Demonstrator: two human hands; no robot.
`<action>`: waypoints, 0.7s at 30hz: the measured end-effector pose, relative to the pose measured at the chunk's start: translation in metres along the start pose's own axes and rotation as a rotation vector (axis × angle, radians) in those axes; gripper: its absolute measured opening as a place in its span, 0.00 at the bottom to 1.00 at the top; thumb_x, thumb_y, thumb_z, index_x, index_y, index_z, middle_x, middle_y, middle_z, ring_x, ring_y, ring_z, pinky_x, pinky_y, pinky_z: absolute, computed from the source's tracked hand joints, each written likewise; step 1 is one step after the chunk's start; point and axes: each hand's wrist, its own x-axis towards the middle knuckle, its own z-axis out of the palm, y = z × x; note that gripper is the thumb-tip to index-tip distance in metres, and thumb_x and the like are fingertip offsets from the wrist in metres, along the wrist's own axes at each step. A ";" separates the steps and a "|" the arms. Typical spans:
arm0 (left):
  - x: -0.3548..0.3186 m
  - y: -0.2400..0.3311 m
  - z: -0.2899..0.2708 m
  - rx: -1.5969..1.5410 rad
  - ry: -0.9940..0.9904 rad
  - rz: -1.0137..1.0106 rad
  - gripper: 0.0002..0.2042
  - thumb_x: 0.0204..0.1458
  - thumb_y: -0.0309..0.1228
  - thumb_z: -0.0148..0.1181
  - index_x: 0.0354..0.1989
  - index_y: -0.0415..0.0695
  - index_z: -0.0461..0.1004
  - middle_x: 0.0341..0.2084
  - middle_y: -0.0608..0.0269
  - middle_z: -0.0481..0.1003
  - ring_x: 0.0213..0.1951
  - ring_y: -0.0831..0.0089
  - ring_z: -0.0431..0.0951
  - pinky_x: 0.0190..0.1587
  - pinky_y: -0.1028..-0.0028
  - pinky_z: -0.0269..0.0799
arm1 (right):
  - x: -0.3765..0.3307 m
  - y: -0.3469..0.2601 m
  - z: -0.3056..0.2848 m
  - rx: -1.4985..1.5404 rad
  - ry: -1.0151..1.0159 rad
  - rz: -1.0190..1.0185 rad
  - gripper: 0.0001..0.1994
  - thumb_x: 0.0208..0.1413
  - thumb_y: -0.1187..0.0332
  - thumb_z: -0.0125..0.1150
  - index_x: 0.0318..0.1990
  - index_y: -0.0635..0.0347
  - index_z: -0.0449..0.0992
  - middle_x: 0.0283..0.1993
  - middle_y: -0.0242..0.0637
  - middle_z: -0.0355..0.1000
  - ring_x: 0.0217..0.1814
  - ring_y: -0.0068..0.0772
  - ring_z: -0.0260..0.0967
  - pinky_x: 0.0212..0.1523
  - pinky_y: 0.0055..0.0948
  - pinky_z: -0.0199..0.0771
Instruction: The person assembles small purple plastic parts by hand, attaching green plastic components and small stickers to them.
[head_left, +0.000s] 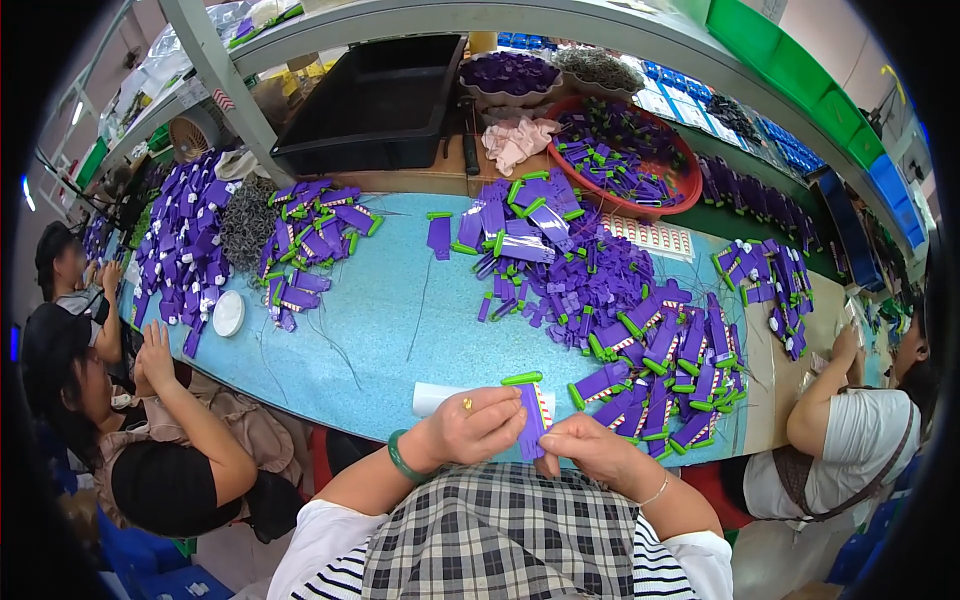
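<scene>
Both hands meet at the near edge of a light blue worktable (pixel 380 330). My left hand (pixel 478 425), with a ring and a green bangle on the wrist, grips a flat purple plastic piece (pixel 533 418) that carries a green rod (pixel 521 379) at its top and a striped sticker. My right hand (pixel 590 447) pinches the lower end of the same piece. A white slip of paper (pixel 432 398) lies just left of my left hand. A heap of finished purple and green pieces (pixel 670 375) lies just right of the hands.
A bigger pile of purple parts (pixel 560 260) fills the table's middle, another (pixel 310 240) lies to the left. A red basin (pixel 625 150) of parts and a black tray (pixel 380 100) stand at the back. Seated people work at left (pixel 170 440) and right (pixel 850 420).
</scene>
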 end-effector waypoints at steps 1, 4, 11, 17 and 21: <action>0.000 -0.003 0.001 -0.057 0.012 -0.067 0.09 0.37 0.21 0.61 0.30 0.36 0.73 0.28 0.56 0.72 0.34 0.60 0.77 0.33 0.69 0.77 | -0.001 0.002 -0.002 -0.055 0.102 -0.108 0.14 0.58 0.64 0.51 0.26 0.64 0.74 0.27 0.32 0.71 0.31 0.23 0.66 0.38 0.25 0.64; -0.003 0.001 0.023 -0.251 0.151 -0.362 0.09 0.35 0.20 0.61 0.29 0.38 0.72 0.27 0.58 0.71 0.31 0.63 0.76 0.29 0.70 0.74 | 0.006 0.004 -0.001 -0.448 0.624 -0.484 0.05 0.51 0.73 0.57 0.33 0.64 0.73 0.35 0.36 0.72 0.40 0.26 0.67 0.39 0.27 0.66; 0.013 -0.046 0.044 -0.018 -0.152 -0.630 0.12 0.43 0.29 0.64 0.35 0.40 0.71 0.27 0.57 0.70 0.28 0.61 0.73 0.27 0.67 0.69 | 0.022 0.030 -0.026 0.017 0.731 -0.542 0.08 0.53 0.80 0.51 0.42 0.66 0.66 0.41 0.34 0.67 0.40 0.25 0.70 0.36 0.27 0.78; 0.006 -0.078 0.041 0.338 -0.345 -0.711 0.11 0.42 0.27 0.62 0.33 0.42 0.68 0.33 0.57 0.68 0.36 0.57 0.73 0.31 0.66 0.73 | 0.018 0.029 -0.033 -0.162 0.602 -0.576 0.17 0.51 0.80 0.54 0.50 0.64 0.68 0.48 0.35 0.62 0.44 0.26 0.66 0.39 0.28 0.78; 0.022 -0.038 0.018 -0.701 -0.372 -1.006 0.09 0.48 0.24 0.57 0.36 0.39 0.66 0.34 0.59 0.73 0.36 0.65 0.76 0.36 0.73 0.73 | 0.016 0.007 -0.027 -0.221 0.472 -0.594 0.16 0.48 0.80 0.57 0.47 0.66 0.72 0.55 0.39 0.57 0.46 0.27 0.66 0.39 0.25 0.77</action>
